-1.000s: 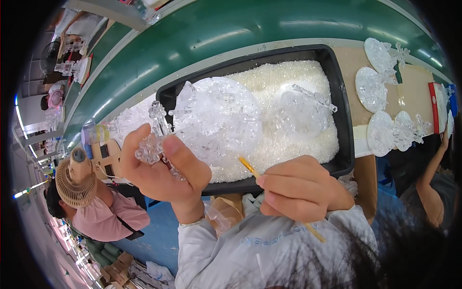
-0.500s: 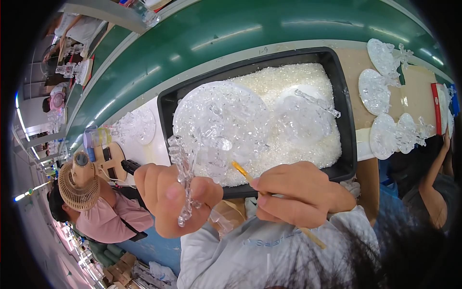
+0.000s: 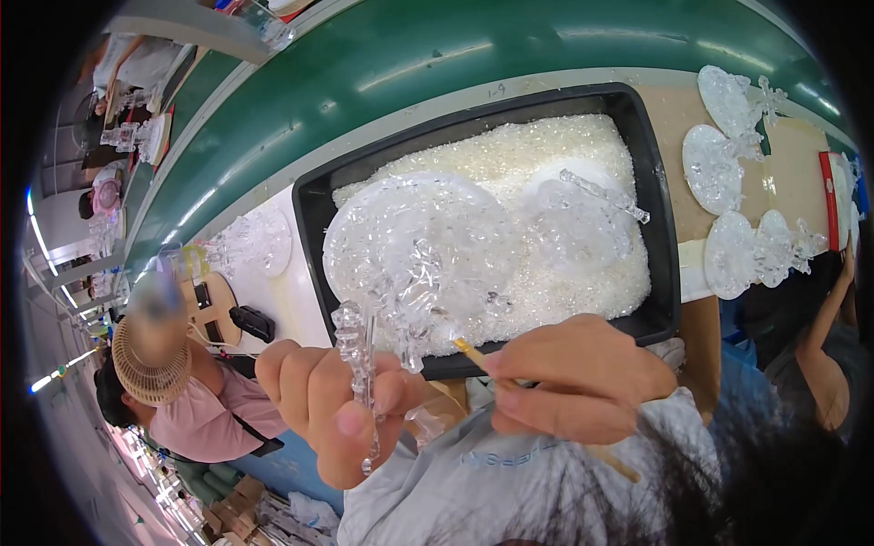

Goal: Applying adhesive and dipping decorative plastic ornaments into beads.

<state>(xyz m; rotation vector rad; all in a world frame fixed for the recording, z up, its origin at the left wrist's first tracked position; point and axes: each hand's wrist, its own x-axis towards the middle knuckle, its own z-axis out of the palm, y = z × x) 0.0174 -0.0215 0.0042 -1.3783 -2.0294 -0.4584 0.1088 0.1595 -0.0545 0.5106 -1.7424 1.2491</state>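
Observation:
My left hand [image 3: 339, 400] is closed around the slim stem of a clear ornate plastic piece [image 3: 357, 338], near the front edge of a black tray [image 3: 667, 264]. Beyond it a broad, clear round disc [image 3: 401, 218] spreads over the tray; whether the two are joined I cannot tell. In my right hand [image 3: 583, 378], a thin brush [image 3: 473, 351] with a golden ferrule is pinched between thumb and fingers. Its tip is close to the clear parts under the disc. A second clear rounded piece [image 3: 578, 223] lies on white granules [image 3: 605, 146], with a clear rod across it.
Several clear ornate pieces [image 3: 728, 250] stand on the right-hand board, and more [image 3: 250, 241] at the left. A beige fan [image 3: 150, 364] and a black pouch [image 3: 252, 323] are at the left. A green belt [image 3: 510, 41] runs behind the tray. Other people sit on both sides.
My left hand has turned and dropped slightly, and the clear disc has tilted and shifted lower. The brush tip has moved a little right and down, still in my right hand.

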